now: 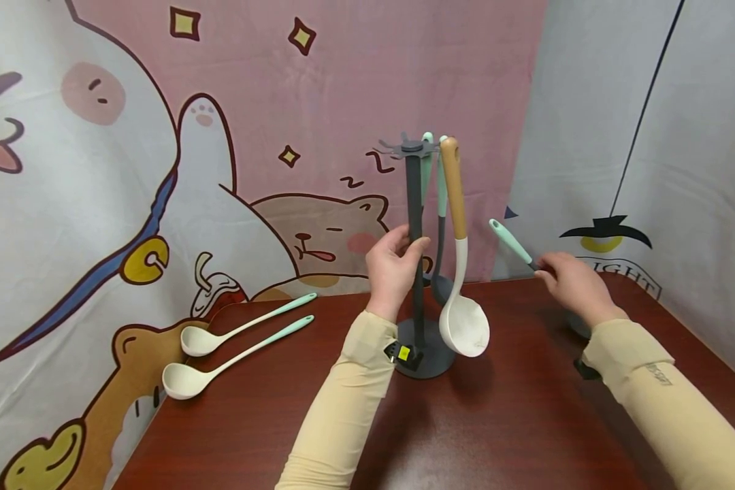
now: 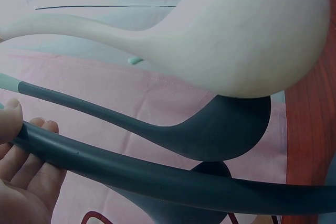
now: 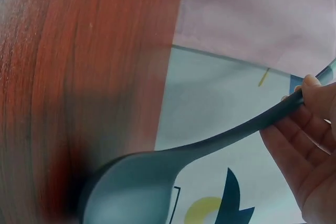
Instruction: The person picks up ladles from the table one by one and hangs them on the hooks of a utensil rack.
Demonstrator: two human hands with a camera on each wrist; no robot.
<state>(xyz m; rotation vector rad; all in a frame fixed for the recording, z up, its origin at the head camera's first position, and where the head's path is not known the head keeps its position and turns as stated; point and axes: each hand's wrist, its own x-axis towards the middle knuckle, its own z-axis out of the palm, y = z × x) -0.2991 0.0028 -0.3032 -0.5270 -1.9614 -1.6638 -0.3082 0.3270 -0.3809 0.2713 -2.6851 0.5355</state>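
While the grey stand [image 1: 418,289] was gripped mid-pole by the left hand [image 1: 395,265] at the head view's centre, a tilted mint-handled ladle [image 1: 513,245] was pinched by the right hand [image 1: 578,286], back upward, at centre right.

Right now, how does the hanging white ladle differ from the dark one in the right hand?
The white ladle has a tan handle, the dark ladle a mint one. The white ladle hangs from the stand; the right hand grips the dark ladle. Both have rounded bowls.
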